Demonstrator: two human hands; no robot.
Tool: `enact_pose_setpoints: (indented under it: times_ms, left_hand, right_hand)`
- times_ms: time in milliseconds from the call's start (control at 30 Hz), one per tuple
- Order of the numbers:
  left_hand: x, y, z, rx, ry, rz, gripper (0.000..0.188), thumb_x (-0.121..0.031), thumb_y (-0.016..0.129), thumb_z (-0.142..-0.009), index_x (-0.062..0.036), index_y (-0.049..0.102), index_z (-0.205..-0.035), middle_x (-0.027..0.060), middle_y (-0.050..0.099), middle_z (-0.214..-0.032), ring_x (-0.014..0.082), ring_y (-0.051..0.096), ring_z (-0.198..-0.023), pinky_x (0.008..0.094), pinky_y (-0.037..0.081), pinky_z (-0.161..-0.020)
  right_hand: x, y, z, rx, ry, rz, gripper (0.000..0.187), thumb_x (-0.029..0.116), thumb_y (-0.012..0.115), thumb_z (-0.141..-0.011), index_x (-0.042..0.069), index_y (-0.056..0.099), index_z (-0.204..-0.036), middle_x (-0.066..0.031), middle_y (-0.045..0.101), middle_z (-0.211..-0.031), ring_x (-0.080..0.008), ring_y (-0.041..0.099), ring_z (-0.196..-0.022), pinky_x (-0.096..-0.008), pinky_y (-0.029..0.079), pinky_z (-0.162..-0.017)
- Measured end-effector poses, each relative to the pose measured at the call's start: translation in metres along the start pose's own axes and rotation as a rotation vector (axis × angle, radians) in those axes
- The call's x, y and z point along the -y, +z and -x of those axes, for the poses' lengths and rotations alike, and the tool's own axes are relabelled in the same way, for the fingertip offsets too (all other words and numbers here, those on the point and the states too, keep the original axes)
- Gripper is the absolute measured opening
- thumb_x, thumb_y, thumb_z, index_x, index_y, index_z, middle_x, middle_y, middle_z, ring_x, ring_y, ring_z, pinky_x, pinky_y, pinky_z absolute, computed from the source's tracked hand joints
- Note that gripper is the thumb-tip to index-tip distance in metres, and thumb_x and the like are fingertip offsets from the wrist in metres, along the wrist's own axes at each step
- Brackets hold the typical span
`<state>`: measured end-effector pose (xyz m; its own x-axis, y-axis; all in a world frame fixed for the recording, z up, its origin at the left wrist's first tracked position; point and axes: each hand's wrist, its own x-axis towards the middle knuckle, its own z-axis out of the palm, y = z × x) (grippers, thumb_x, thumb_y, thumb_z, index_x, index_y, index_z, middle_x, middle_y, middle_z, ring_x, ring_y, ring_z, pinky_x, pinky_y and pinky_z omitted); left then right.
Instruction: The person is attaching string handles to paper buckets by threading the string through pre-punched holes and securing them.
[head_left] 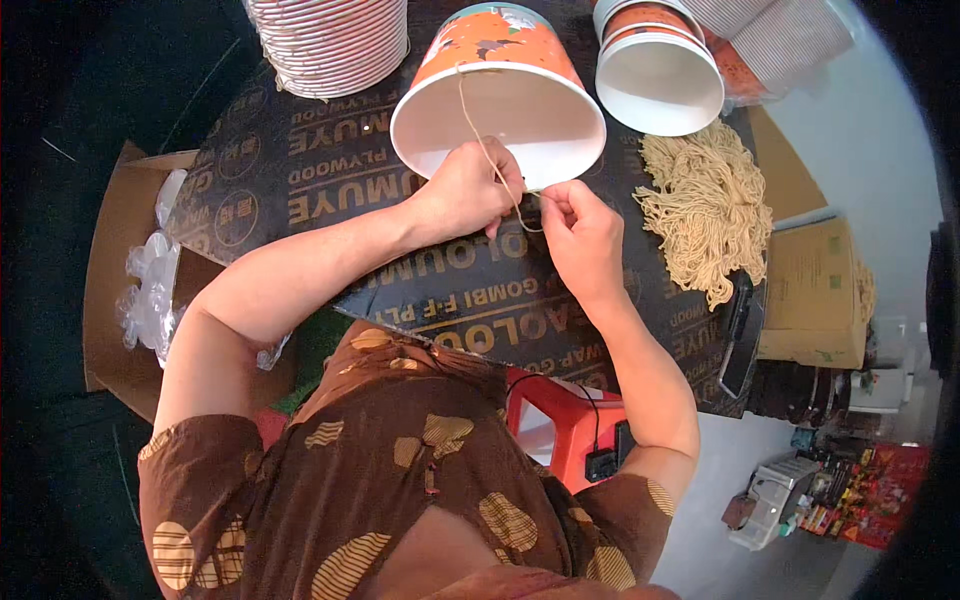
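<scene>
Left of the orange bucket (500, 42), bare desk (310, 180) lets a hand through (plenty, I'd say); a white stack (330, 45) bars its back left, nested tubs (660, 90) and yarn (703, 210) its right, left hand (468, 188) and right hand (582, 238) its front.

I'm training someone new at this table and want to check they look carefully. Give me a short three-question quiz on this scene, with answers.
1. Multiple choice: what are the left hand and right hand both handling?
a) a cardboard box
b) a thin cord
c) a red stool
2. True or false: the heap of pale yellow strands lies to the right of the orange-printed bucket at the hands.
3. Fill in: that bucket's mouth faces ____ the person, and its inside is ____.

Key:
1. b
2. True
3. toward; white
</scene>
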<state>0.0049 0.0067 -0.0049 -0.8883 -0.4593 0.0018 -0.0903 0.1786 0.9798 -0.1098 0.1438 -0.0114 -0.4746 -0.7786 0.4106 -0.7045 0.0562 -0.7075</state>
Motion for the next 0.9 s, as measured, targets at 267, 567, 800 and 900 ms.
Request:
enact_pose_setpoints:
  times_ms: [267,567,800,900]
  left_hand:
    - [0.002,0.000,0.001,0.011,-0.005,0.025,0.008,0.001,0.056,-0.085,0.0025,0.052,-0.079,0.0044,0.054,-0.069,0.0099,0.054,-0.048,0.0234,0.044,-0.039]
    - [-0.006,0.000,0.004,-0.050,-0.053,0.056,0.008,-0.001,0.056,-0.086,0.0050,0.054,-0.082,0.0077,0.056,-0.062,0.0129,0.054,-0.044,0.0247,0.044,-0.038]
    - [-0.009,-0.001,0.003,-0.102,-0.115,0.088,0.009,-0.001,0.055,-0.087,0.0048,0.055,-0.080,0.0084,0.056,-0.061,0.0142,0.055,-0.044,0.0254,0.045,-0.037]
    - [-0.008,-0.001,0.002,-0.155,-0.127,0.136,0.010,-0.001,0.057,-0.086,0.0050,0.055,-0.079,0.0083,0.056,-0.061,0.0147,0.056,-0.044,0.0261,0.047,-0.037]
  right_hand:
    - [-0.001,0.001,0.001,-0.046,-0.039,0.057,0.008,-0.001,0.065,-0.079,0.001,0.057,-0.080,-0.0131,0.061,-0.069,-0.0275,0.063,-0.062,-0.0364,0.048,-0.056]
    - [-0.003,0.000,0.002,-0.060,-0.054,0.150,0.013,0.000,0.066,-0.076,0.003,0.054,-0.076,-0.0118,0.060,-0.064,-0.0292,0.063,-0.059,-0.0385,0.048,-0.055]
    - [0.001,-0.002,0.004,-0.008,-0.046,0.177,0.014,0.002,0.066,-0.075,0.004,0.052,-0.074,-0.0112,0.060,-0.063,-0.0296,0.063,-0.059,-0.0393,0.048,-0.054]
    - [0.003,-0.002,0.005,0.029,-0.045,0.150,0.015,0.001,0.066,-0.074,0.004,0.051,-0.073,-0.0113,0.060,-0.063,-0.0306,0.063,-0.060,-0.0399,0.048,-0.054]
